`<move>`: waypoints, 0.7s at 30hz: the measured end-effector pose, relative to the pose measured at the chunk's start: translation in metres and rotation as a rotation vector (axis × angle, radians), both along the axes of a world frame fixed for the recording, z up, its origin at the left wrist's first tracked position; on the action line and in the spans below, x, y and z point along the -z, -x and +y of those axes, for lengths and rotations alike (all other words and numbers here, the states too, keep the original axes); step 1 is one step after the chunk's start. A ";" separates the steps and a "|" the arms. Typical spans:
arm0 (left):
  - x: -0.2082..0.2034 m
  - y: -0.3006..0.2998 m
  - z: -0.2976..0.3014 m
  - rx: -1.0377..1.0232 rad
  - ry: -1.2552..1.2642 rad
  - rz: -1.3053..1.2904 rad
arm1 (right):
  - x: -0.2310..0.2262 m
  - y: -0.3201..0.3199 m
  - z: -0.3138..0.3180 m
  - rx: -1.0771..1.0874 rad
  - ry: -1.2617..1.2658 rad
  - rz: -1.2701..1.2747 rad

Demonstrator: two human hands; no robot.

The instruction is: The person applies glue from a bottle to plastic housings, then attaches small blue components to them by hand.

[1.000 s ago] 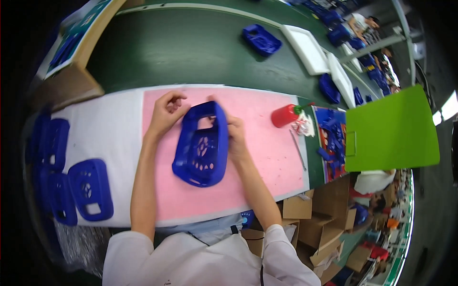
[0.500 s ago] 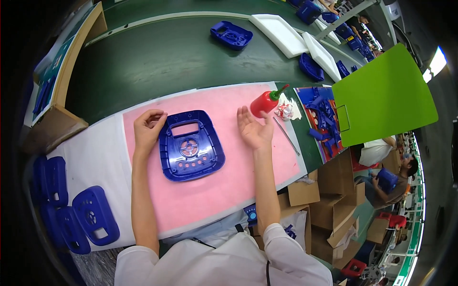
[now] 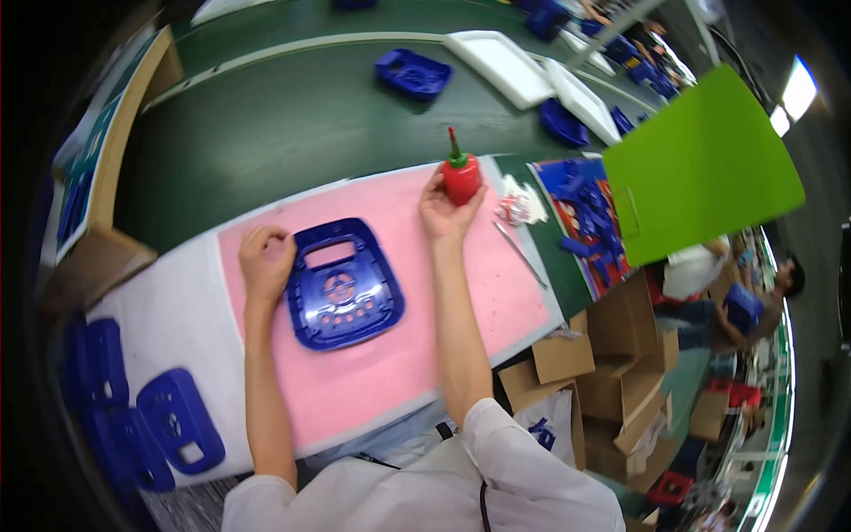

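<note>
blue shell (image 3: 369, 289) on pink sheet (image 3: 390, 381): 1 | red bottle (image 3: 462, 183): 1 | green board (image 3: 705, 168): 1 | metal rod (image 3: 521, 255): 1

Free lane: pink mat (image 3: 418, 350) between blue panel (image 3: 365, 277) and right forearm (image 3: 461, 328) — left hand (image 3: 264, 266) blocks panel's upper left; metal tool (image 3: 521, 256) farther right.

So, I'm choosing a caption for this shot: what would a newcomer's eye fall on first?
Probably the green panel, a big bright slab tilted up at the right. Next might come the red bottle in the right hand, near the far edge of the pink sheet. Then the blue shell, lying on that sheet with the left hand close by its left edge.
</note>
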State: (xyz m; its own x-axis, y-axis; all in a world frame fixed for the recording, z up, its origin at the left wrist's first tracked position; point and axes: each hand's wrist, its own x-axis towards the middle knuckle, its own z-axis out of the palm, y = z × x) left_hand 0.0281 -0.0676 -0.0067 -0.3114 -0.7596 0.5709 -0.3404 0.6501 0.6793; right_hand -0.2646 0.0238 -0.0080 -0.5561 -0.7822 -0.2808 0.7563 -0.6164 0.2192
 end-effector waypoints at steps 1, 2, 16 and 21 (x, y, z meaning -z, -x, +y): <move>-0.003 0.004 0.002 -0.011 -0.040 -0.019 | 0.001 -0.004 0.000 -0.019 -0.006 0.085; -0.002 0.002 0.001 -0.002 -0.133 0.025 | 0.002 -0.015 -0.003 -0.049 -0.030 0.202; -0.007 0.001 0.004 -0.098 -0.300 0.077 | 0.009 -0.072 -0.001 -0.174 -0.308 1.004; -0.004 0.001 0.004 -0.097 -0.289 0.091 | 0.012 -0.068 0.002 -0.155 -0.369 1.009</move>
